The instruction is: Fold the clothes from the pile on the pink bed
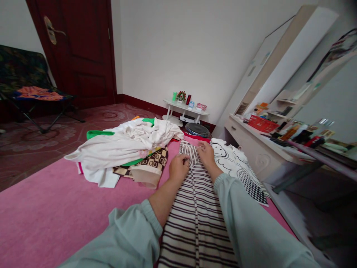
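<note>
A black-and-white striped garment [192, 212] lies stretched lengthwise over the pink bed cover, a seam-like line running down its middle. Toward its far end, my left hand [178, 168] is closed, with thumb and fingers pinching the striped cloth at the left side. My right hand [206, 154] is at the right side of that end, its fingers bent and gripping the cloth there; the fingertips are partly hidden. Just right of it lies a white garment [232, 160] with black line drawings and a checked patch. The near end of the striped garment runs out of view.
Left of my hands, a heap of white clothes [125, 141] lies on the pink bed cover [55, 208], with a brown checked garment [153, 162] under it. A dressing table [251, 143] with a red basket [262, 123] stands right. Behind are a low white stand [184, 106] and a folding chair [30, 82].
</note>
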Tool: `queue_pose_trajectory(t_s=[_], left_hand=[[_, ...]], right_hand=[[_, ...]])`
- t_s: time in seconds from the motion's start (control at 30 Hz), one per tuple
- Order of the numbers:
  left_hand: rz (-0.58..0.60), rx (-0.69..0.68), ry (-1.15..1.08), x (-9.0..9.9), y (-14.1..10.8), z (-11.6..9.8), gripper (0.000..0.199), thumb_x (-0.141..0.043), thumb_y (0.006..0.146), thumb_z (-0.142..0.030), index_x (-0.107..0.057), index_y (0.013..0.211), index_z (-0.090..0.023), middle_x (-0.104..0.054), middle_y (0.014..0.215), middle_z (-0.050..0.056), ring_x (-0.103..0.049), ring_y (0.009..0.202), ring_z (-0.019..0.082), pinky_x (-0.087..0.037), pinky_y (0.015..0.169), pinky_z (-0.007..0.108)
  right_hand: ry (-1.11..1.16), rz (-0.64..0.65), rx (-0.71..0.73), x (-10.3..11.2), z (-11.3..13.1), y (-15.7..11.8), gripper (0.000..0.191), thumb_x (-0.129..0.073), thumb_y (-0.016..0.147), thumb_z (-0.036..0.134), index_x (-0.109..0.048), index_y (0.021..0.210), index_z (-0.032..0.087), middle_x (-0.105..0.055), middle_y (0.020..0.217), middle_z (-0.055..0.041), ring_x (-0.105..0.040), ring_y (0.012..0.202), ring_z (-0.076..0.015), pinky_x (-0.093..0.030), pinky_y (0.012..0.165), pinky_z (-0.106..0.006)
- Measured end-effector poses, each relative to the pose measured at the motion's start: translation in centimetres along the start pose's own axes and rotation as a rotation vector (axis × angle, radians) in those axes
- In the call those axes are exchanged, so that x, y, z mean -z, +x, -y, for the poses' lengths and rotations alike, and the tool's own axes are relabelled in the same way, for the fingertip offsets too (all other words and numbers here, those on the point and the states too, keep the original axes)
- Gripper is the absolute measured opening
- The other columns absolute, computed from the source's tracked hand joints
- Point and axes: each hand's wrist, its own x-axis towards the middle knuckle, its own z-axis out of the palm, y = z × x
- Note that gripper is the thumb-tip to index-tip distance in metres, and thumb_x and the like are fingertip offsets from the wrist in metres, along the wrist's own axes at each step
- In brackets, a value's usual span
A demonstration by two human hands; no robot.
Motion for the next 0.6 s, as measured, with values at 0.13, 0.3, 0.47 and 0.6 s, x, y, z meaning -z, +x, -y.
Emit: queue_pose_trajectory(t_s=[0.13,0.3,0.47,0.6], left_hand=[[0.006,0.007,0.029,0.0,-0.1,0.0,0.022,-0.059,0.077,-0.018,-0.072,0.095,-0.021,-0.069,0.095,0.005,-0.061,0.081,0.018,-0.048,0.075,0.029],[0.011,0.006,0.023,0.0,-0.1,0.1,0.022,-0.059,0.077,-0.015,-0.072,0.094,-0.02,-0.07,0.096,0.005,-0.063,0.084,0.017,-0.048,0.076,0.028],[0.013,-0.007,0.062,-0.1,-0.1,0.2,0.021,-0.058,0.076,-0.015,-0.073,0.09,-0.019,-0.071,0.092,0.006,-0.063,0.081,0.018,-0.048,0.075,0.028],[-0.017,-0.008,0.056,-0.1,-0.1,0.3,0.023,-0.057,0.075,-0.012,-0.073,0.09,-0.017,-0.072,0.089,0.006,-0.063,0.079,0.016,-0.047,0.076,0.026]], right_hand=[[-0.165,-0.145,-0.049,2.4,-1.9,-2.2,0.035,-0.036,0.085,0.019,-0.06,0.108,0.011,-0.066,0.11,-0.0132,-0.059,0.101,-0.0202,-0.041,0.092,-0.03],[-0.587,0.201,0.006,3.9,-3.2,-4.2,0.035,-0.037,0.092,0.026,-0.059,0.117,0.015,-0.06,0.123,-0.0133,-0.053,0.113,-0.0231,-0.035,0.096,-0.035],[-0.792,0.233,-0.079,3.1,-3.0,-4.2,0.038,-0.037,0.093,0.03,-0.055,0.122,0.015,-0.056,0.13,-0.0151,-0.048,0.121,-0.0249,-0.027,0.102,-0.043],[-0.816,0.283,-0.139,2.4,-3.1,-3.4,0.047,-0.029,0.095,0.037,-0.046,0.134,0.017,-0.044,0.143,-0.0133,-0.038,0.131,-0.0249,-0.021,0.106,-0.049]])
